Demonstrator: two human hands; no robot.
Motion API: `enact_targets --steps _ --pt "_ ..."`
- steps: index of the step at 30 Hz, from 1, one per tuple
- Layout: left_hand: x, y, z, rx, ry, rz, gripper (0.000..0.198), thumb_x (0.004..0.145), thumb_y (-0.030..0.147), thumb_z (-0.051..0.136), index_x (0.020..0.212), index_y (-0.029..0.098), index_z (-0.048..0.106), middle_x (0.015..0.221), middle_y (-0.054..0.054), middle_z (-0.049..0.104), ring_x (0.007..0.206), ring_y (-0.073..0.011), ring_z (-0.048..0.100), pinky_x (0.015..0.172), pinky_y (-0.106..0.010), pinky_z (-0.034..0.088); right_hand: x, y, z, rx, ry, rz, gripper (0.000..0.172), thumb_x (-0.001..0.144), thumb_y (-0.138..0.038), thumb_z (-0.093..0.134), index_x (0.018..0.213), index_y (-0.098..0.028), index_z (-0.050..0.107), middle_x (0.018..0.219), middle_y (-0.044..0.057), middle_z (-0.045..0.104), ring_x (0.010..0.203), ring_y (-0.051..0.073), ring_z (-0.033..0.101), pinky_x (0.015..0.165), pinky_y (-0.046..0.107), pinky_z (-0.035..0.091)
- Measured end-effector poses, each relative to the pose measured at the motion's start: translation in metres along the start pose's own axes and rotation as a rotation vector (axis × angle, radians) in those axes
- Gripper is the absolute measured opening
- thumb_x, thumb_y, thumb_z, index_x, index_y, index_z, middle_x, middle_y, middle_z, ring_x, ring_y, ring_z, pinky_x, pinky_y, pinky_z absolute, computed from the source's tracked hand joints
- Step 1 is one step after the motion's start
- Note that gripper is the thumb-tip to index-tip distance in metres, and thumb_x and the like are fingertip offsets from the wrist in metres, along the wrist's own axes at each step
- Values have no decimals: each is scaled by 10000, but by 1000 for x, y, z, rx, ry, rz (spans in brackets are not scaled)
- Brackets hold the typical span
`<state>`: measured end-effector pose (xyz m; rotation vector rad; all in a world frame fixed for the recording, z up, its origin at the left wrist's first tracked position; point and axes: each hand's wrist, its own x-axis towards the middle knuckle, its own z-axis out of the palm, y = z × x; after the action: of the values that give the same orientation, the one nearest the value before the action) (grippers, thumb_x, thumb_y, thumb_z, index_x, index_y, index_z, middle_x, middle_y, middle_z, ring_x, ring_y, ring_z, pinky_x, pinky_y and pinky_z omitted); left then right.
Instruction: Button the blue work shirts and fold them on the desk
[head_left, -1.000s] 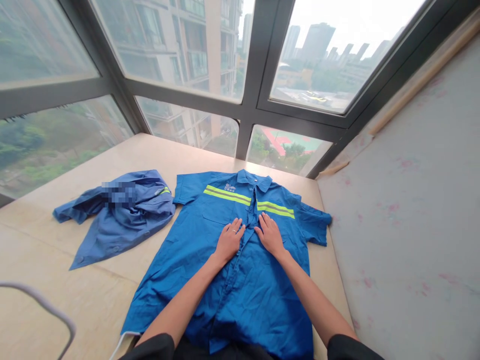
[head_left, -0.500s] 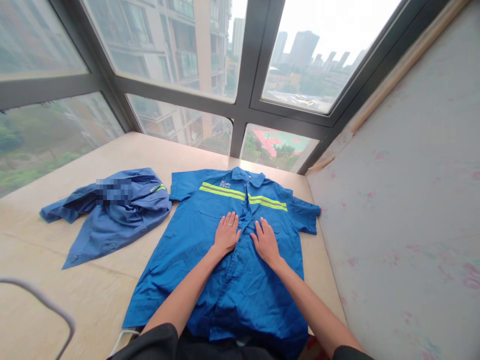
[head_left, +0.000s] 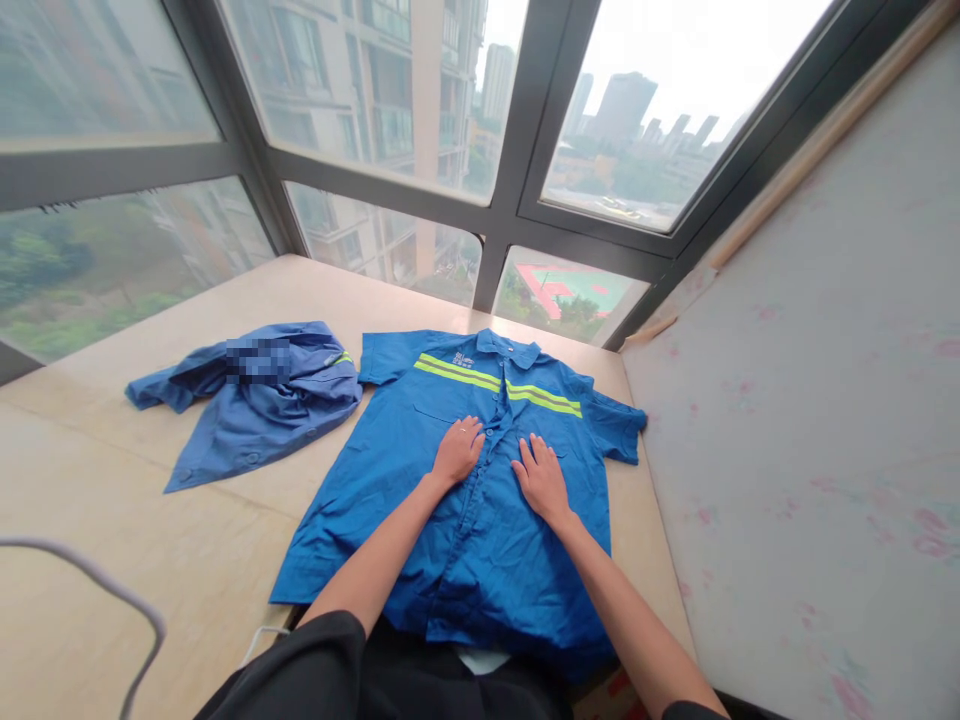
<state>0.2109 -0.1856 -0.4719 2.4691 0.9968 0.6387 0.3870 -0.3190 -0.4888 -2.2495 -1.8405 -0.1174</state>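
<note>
A blue short-sleeved work shirt [head_left: 465, 540] lies spread front side up, its collar toward the window and its hem at my body. Yellow-green reflective strips with a grey middle cross its chest. My left hand [head_left: 458, 450] rests on the shirt just beside the button placket, fingers extended, a ring on one finger. On the other side of the placket, my right hand [head_left: 541, 478] lies flat with its fingers spread, near a chest pocket. Neither hand grips the cloth. The right sleeve in view is rumpled.
A second blue work garment [head_left: 277, 420] lies crumpled to the left, touching the shirt's sleeve. A pale cable [head_left: 112, 590] curves at the lower left. Framed windows [head_left: 420, 195] rise behind the pale tabletop [head_left: 217, 540]. A floral-papered wall [head_left: 795, 430] borders the right side.
The camera view has shifted, so the scene sits slightly further right. My left hand has slid a little up the shirt toward the placket; my right hand stays flat on the cloth.
</note>
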Motion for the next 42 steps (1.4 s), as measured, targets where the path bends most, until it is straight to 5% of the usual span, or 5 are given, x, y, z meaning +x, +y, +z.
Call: enact_targets --steps 5,14,42 --pt "-16 -19 -20 106 91 -27 424 937 242 425 1313 113 572 1469 -187 475 1355 -281 456 1090 -441 398 -1 1 -3 -45 -46 1 549 1017 -432 344 1458 -123 451 1543 183 372 1436 306 324 1155 479 270" --pt "-60 -68 -54 521 141 -312 644 963 496 374 1412 49 489 1474 -251 442 1405 -390 353 1139 -574 234 -3 3 -5 -44 -65 4 558 1015 -442 333 1462 -129 448 1546 177 369 1437 299 324 1156 463 260" --pt "-61 -67 -56 610 74 -415 644 964 503 345 1467 110 428 1531 -207 378 1434 -370 297 1142 -591 177 -6 -1 -5 30 7 16 538 999 -428 392 1421 -113 501 1513 178 423 1415 305 355 1157 455 253"
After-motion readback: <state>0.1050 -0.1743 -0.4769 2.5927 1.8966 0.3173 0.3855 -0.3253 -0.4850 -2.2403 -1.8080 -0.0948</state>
